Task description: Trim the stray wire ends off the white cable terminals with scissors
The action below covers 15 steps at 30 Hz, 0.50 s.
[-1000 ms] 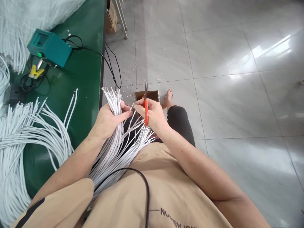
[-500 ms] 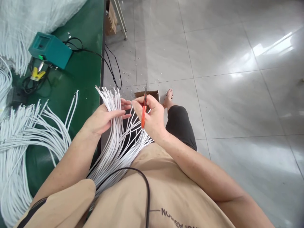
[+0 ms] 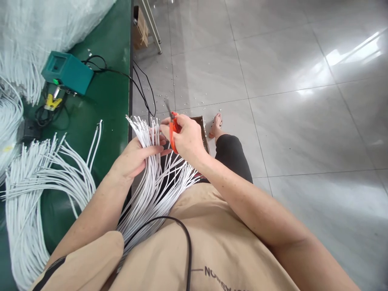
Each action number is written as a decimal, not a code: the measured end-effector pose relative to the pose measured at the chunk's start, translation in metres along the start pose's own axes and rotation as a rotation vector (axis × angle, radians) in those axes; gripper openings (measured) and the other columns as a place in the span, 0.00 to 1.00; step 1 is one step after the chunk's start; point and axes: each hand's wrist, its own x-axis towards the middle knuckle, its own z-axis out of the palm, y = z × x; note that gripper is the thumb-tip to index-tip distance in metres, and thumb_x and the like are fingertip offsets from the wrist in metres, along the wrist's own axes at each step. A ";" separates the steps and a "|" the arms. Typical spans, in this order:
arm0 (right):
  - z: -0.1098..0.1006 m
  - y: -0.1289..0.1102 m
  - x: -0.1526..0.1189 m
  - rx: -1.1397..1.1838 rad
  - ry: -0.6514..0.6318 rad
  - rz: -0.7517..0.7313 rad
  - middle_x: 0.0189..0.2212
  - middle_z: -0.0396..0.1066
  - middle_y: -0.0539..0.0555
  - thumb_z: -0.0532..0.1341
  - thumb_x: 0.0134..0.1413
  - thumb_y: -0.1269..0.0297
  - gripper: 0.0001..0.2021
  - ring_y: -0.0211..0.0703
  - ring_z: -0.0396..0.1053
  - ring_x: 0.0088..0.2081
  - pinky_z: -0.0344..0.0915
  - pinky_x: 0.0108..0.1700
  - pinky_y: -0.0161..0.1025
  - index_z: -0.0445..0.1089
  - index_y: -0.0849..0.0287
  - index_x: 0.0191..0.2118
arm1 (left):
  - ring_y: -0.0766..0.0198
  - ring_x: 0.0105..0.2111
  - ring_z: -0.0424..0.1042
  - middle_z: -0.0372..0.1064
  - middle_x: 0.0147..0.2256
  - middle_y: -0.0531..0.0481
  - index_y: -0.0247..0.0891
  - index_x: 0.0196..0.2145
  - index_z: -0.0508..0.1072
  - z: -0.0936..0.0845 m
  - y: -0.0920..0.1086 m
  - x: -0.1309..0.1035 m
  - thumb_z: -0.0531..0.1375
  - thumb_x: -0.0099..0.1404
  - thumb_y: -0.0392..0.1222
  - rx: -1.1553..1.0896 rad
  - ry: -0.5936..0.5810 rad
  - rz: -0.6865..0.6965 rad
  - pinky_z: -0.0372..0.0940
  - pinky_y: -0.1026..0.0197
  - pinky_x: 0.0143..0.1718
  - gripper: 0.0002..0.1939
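My left hand (image 3: 133,157) is wrapped around a thick bundle of white cables (image 3: 154,165), thumb across the front, with the cut ends sticking up above the fingers. Close against its right side, my right hand (image 3: 189,135) holds red-handled scissors (image 3: 173,137), whose dark blades point up and to the left past the cable tips. The right fingertips are at the rightmost cable ends; whether they pinch one is hard to make out. More white cables from the same lot spread across my lap below both hands.
On the green table (image 3: 112,101) at left lie another cable bundle (image 3: 27,210), a teal box-shaped device (image 3: 68,72) with a yellow clip (image 3: 53,102), and plastic-wrapped cables (image 3: 60,24). A cardboard box (image 3: 200,123) stands below my hands. White scraps dot the tiled floor (image 3: 287,133).
My right hand has moved left to the cable ends in my left hand. The scissors have tilted from upright to leaning left. The view has shifted slightly.
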 end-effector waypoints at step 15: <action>-0.002 0.010 0.002 0.222 -0.025 0.092 0.29 0.70 0.50 0.59 0.50 0.61 0.10 0.35 0.66 0.31 0.64 0.35 0.34 0.72 0.59 0.35 | 0.63 0.34 0.73 0.74 0.35 0.49 0.35 0.36 0.76 0.001 0.003 -0.001 0.69 0.49 0.45 0.099 0.220 0.014 0.69 0.60 0.39 0.17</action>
